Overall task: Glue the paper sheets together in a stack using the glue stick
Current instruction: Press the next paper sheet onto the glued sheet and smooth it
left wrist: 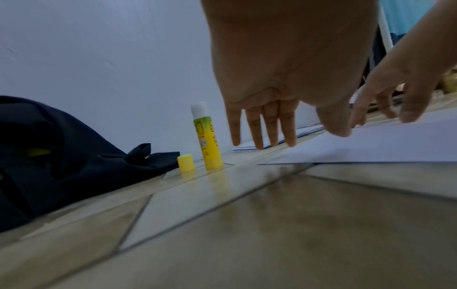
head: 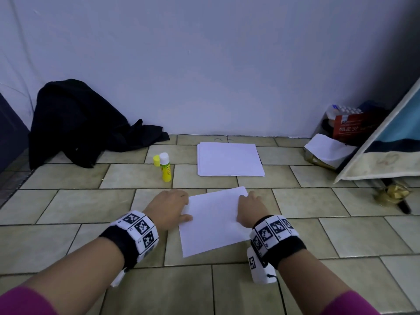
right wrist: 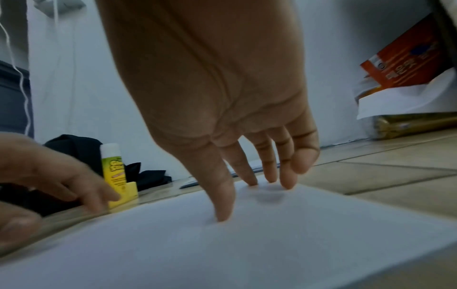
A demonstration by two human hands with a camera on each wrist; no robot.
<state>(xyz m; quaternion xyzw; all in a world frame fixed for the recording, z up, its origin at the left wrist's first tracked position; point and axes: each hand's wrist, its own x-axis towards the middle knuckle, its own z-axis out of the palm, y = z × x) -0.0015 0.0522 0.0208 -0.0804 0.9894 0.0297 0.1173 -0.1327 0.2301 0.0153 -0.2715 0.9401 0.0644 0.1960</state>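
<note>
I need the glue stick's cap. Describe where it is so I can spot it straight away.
Start at the dark cloth heaped against the wall on the left of the tiled floor. To its right, left of the paper stack, stands the uncapped glue stick. The cap sits on the floor right beside it on its left: a short, plain yellow cylinder, with no label and no white tip.
</note>
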